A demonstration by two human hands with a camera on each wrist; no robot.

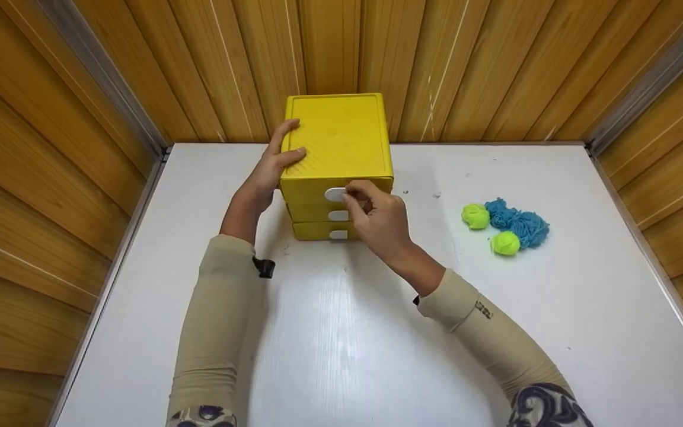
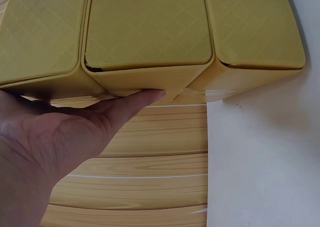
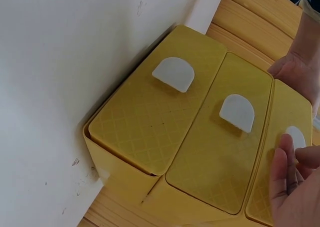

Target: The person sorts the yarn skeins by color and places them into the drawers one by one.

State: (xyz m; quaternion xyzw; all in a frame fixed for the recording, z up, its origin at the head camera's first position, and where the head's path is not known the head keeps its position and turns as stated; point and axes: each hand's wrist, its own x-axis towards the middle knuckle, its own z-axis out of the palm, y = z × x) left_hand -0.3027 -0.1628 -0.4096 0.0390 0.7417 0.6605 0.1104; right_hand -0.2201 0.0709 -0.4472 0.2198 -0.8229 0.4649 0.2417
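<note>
A yellow three-drawer box (image 1: 338, 136) stands on the white table near the back wall, each drawer front bearing a white rounded handle. My left hand (image 1: 267, 169) lies against the box's left side, with its thumb at the top edge. In the left wrist view, those fingers (image 2: 132, 104) stretch fairly straight along the side wall. With thumb and fingertips, my right hand (image 1: 383, 219) pinches the top drawer handle (image 1: 334, 194). The middle handle (image 3: 237, 113) and bottom handle (image 3: 174, 74) show untouched in the right wrist view. All three drawers look closed.
On the table to the right lie two neon yellow-green yarn balls (image 1: 475, 216) and blue yarn bundles (image 1: 525, 228), close together. Wood-patterned panels (image 1: 329, 47) wall in the white table (image 1: 318, 332) at the back and both sides.
</note>
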